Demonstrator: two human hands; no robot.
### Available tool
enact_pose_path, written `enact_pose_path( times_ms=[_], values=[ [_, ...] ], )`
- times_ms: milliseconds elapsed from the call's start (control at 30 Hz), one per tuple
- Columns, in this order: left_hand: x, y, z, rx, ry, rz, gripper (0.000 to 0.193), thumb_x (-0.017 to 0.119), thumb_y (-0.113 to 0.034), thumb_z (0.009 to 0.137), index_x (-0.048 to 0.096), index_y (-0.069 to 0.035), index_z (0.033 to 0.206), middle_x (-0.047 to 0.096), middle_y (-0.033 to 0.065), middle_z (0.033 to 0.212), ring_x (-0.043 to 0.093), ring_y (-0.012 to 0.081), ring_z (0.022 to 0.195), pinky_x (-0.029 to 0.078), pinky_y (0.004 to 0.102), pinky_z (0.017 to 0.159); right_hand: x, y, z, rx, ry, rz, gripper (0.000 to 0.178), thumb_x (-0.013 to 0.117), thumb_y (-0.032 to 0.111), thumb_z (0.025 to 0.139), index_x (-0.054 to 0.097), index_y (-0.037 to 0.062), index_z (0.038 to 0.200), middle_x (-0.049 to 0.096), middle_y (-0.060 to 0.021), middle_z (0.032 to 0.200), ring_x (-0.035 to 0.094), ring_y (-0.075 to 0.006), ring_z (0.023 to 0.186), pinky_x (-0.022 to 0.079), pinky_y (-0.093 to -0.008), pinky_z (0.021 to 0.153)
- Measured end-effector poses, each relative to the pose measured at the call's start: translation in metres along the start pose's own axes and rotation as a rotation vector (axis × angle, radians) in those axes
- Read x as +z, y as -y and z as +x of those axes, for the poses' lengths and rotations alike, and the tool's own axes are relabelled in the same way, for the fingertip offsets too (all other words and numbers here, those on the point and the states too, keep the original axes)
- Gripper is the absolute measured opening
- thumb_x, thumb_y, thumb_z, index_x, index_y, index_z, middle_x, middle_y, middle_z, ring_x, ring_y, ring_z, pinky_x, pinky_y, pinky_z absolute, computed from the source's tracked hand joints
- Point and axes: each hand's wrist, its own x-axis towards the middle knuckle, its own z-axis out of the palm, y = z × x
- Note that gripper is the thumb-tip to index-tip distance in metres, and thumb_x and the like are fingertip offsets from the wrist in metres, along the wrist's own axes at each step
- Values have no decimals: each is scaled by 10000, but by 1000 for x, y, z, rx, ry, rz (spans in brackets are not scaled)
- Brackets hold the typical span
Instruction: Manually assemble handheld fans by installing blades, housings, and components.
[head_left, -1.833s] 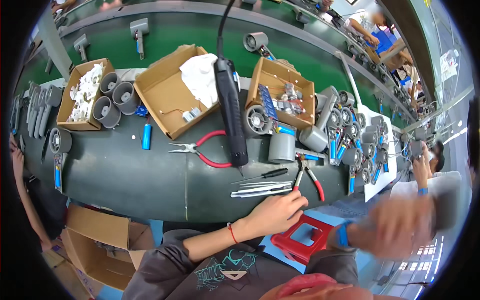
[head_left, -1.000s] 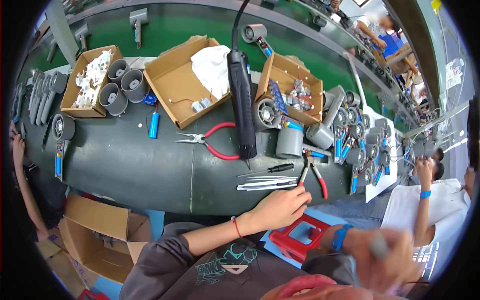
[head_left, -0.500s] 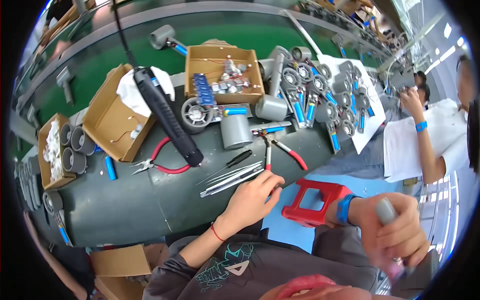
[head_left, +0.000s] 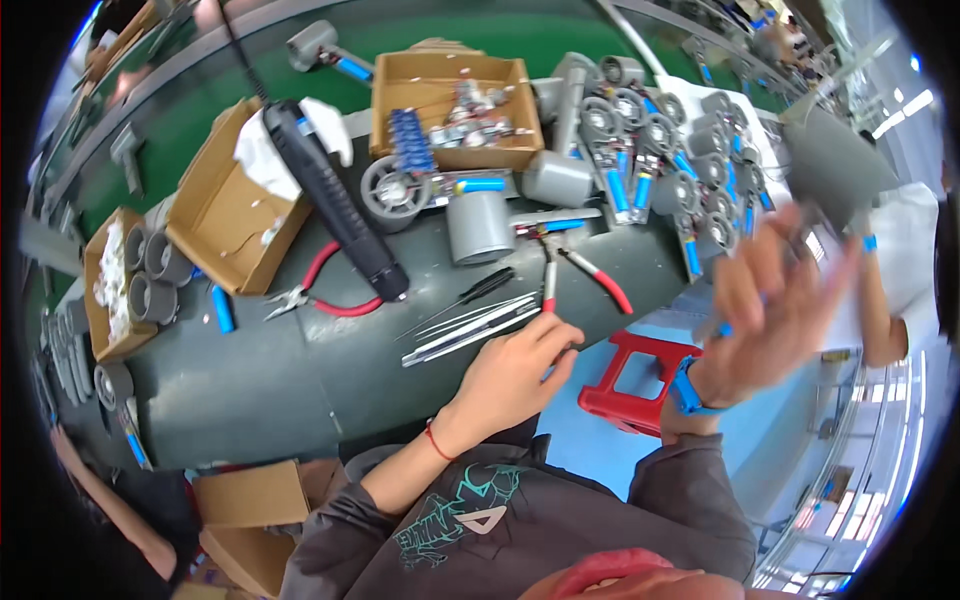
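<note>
Green belt: the belt [head_left: 230, 75] curves across the far side, 11 to 12 o'clock, with several grey blower bodies on it.
Dark bench: the benchtop [head_left: 250, 400] fills the middle and runs out toward 8 o'clock.
Floor carton: a cardboard carton [head_left: 245, 500] stands below the bench at 7 to 8 o'clock.
Red stool: the stool [head_left: 610, 403] is at 4 o'clock, on blue floor.
Bench boxes: one with a white cloth [head_left: 215, 225] at 10 o'clock, another with small metal parts [head_left: 490, 157] at 12.
Fan assemblies: a crowded cluster [head_left: 680, 195] of grey fan rings and blue cylinders, 1 to 2 o'clock.
Black power driver: it [head_left: 335, 205] slants over the bench at 10 o'clock, cord upward.
Grey housing: the wide barrel [head_left: 835, 165] is aloft at 2 o'clock, just beyond the right fingers — blurred.
Right hand: the right hand [head_left: 770, 320], blue band at the wrist, is raised at 3 o'clock; fingers look partly spread, but blur hides whether they grip the housing.
Left hand: the left hand [head_left: 510, 380] is by the bench edge at 5 o'clock, fingers loosely curled; cannot tell whether they pinch anything.
Red-handled cutters: the cutters [head_left: 595, 277] lie splayed at 2 to 3 o'clock, one handle end at the left fingertips — contact unclear.
Black screwdriver: it [head_left: 485, 287] lies near the centre, above slim white tools [head_left: 470, 335].
</note>
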Motion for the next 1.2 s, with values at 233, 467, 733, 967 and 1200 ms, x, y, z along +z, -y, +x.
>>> enact_pose_path(
  times_ms=[233,467,733,967,1200],
  values=[
    [0,9,-15,38,-110,-60,127,617,-48,818,608,-42,944,576,73,894,610,241,670,497,336,573,26,8,-15,-298,4,221,384,531,266,897,575,-69,1081,618,-185,956,604,-269,793,496,-310,663],
    [-14,13,-26,58,-295,-169,132,613,1,799,602,-26,928,571,77,863,596,228,672,493,321,588,32,-31,-4,-559,-233,619,399,540,307,909,586,-70,1031,618,-125,871,603,-244,747,497,-296,662],
    [-22,5,-37,71,-283,-92,133,616,-15,809,602,-46,937,574,64,889,610,239,682,497,335,554,54,13,9,-628,-33,583,334,550,284,909,597,-42,964,588,-94,744,567,-223,636,461,-298,562],
    [-33,5,-52,37,-388,-55,96,596,-31,822,583,-42,916,547,71,854,597,253,668,492,345,573,72,-6,13,-725,128,779,284,560,264,909,606,-17,906,562,-68,632,535,-205,539,429,-300,475],
    [-40,16,-54,19,-357,-69,96,592,-38,830,591,-48,925,551,72,880,593,247,660,480,349,568,54,14,0,-807,340,664,247,569,244,909,615,8,848,535,-41,521,504,-187,442,398,-302,388]
  ],
)
